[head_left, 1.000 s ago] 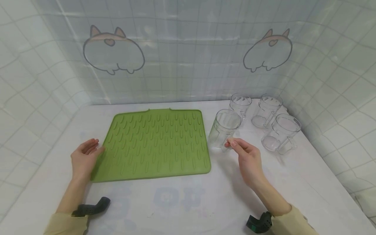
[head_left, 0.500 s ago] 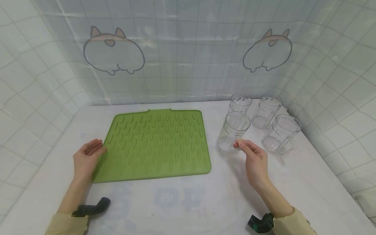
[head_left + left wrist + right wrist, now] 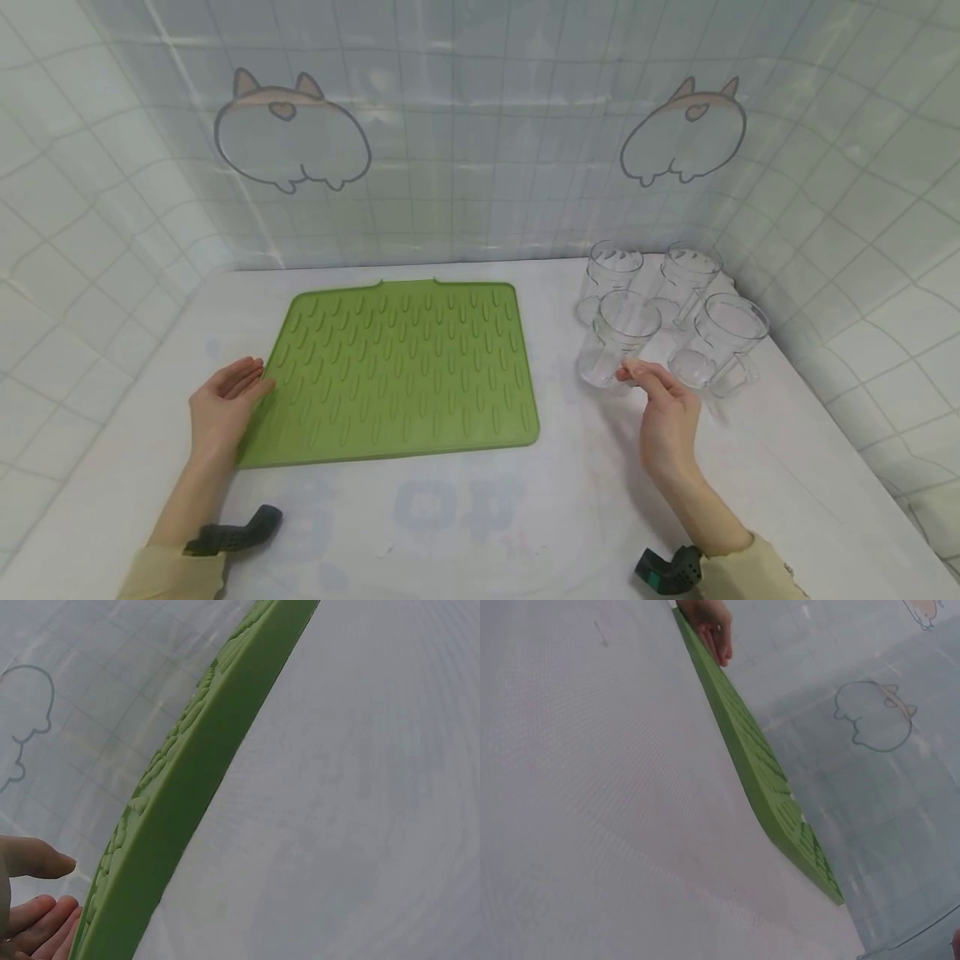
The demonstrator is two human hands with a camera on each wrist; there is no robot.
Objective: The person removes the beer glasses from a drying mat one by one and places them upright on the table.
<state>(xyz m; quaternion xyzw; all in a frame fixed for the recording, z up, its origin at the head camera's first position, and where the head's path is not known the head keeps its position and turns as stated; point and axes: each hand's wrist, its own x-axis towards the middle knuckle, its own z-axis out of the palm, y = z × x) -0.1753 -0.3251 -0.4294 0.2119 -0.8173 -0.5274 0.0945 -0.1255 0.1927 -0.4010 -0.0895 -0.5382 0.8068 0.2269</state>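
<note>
My right hand (image 3: pixel 669 417) pinches the handle of a clear glass mug (image 3: pixel 626 321), which stands upright at the front left of the mug group. Whether its base touches the table I cannot tell. Behind and to its right are three similar upright mugs: a back-left mug (image 3: pixel 615 271), a back-right mug (image 3: pixel 688 279) and a front-right mug (image 3: pixel 727 329). At the left edge of a green ridged mat (image 3: pixel 408 367), my left hand (image 3: pixel 221 408) lies with relaxed fingers. In the left wrist view, its thumb (image 3: pixel 45 859) and fingers are apart, holding nothing.
A white cloth (image 3: pixel 450 533) with faint blue prints covers the table. Tiled-pattern sheeting (image 3: pixel 480 150) with cartoon animals rises behind the mat and mugs and also stands at both sides.
My right hand has carried the mug rightward, away from the mat and in front of the back-left mug. My left hand has shifted very slightly.
</note>
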